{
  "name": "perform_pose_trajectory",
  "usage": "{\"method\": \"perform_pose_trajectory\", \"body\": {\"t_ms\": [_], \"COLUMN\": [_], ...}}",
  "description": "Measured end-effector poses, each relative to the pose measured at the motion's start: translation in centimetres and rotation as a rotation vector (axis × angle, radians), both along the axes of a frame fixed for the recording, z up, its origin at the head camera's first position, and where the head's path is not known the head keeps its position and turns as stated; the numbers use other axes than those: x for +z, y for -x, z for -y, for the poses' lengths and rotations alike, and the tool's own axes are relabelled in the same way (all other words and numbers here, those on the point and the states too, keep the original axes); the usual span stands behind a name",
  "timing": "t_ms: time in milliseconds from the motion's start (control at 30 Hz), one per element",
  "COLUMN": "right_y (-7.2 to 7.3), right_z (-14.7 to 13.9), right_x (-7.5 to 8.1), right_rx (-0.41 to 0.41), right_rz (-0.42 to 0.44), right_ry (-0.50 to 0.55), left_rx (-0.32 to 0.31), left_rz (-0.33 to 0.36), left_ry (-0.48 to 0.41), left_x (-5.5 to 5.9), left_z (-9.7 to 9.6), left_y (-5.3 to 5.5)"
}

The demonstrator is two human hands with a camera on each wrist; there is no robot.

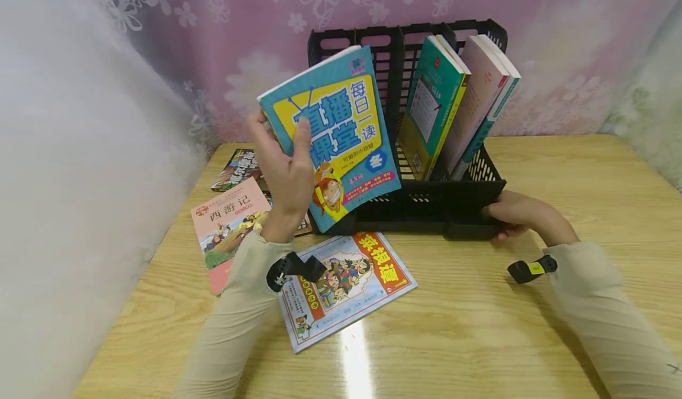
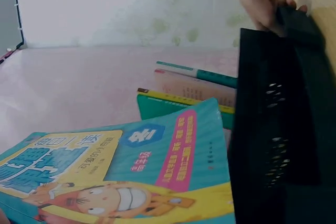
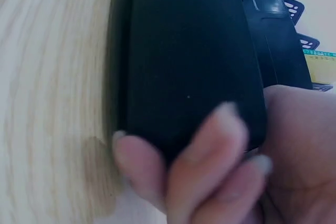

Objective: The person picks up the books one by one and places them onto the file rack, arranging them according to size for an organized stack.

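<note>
My left hand (image 1: 288, 171) holds a teal and yellow book (image 1: 348, 100) up at a tilt, thumb across its cover, the other fingers behind it. The book is in front of the left side of a black slotted book rack (image 1: 421, 209), its lower edge overlapping the rack's front wall in the head view. My right hand (image 1: 524, 212) grips the rack's front right corner. In the right wrist view its curled fingers (image 3: 210, 156) lie against the black end (image 3: 194, 61). Inside the rack's right side lean a green book (image 1: 428, 112) and pale pink and white books (image 1: 474, 103).
On the wooden table (image 1: 453, 328), a blue-bordered comic book (image 1: 346, 286) lies in front of the rack. A pink book (image 1: 234, 221) and a dark-covered book (image 1: 240, 171) lie to its left. Behind the rack hangs a flowered pink curtain (image 1: 256, 44).
</note>
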State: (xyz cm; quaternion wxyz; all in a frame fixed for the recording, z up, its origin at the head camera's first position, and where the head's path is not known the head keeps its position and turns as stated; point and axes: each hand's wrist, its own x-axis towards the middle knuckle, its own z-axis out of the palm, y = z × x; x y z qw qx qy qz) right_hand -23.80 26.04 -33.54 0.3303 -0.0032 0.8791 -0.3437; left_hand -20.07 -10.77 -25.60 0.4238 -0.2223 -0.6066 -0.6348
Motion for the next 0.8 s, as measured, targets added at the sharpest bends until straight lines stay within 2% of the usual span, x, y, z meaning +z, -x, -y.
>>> {"method": "perform_pose_trajectory", "body": {"t_ms": [133, 233, 400, 467, 633, 800], "right_y": [0.1, 0.2, 0.2, 0.1, -0.3, -0.3], "right_z": [0.0, -0.1, -0.3, -0.3, -0.1, -0.2], "right_x": [0.2, 0.1, 0.1, 0.0, -0.2, -0.3], "right_rx": [0.025, 0.064, 0.080, 0.078, 0.069, 0.042], "right_rz": [0.006, 0.014, 0.000, -0.008, 0.008, -0.004], "right_ry": [-0.027, -0.044, -0.056, -0.055, -0.032, -0.029], "left_rx": [0.012, 0.029, 0.099, 0.125, 0.130, 0.107], "left_rz": [-0.007, 0.007, -0.009, -0.019, 0.040, 0.078], "left_ry": [-0.075, -0.067, 0.108, 0.142, 0.115, 0.131], "left_x": [2.1, 2.9, 2.4, 2.1, 1.6, 1.9], "left_z": [-0.2, -1.0, -3.2, -4.0, -5.6, -6.8], "left_y": [1.1, 2.3, 4.8, 5.7, 7.4, 9.1]}}
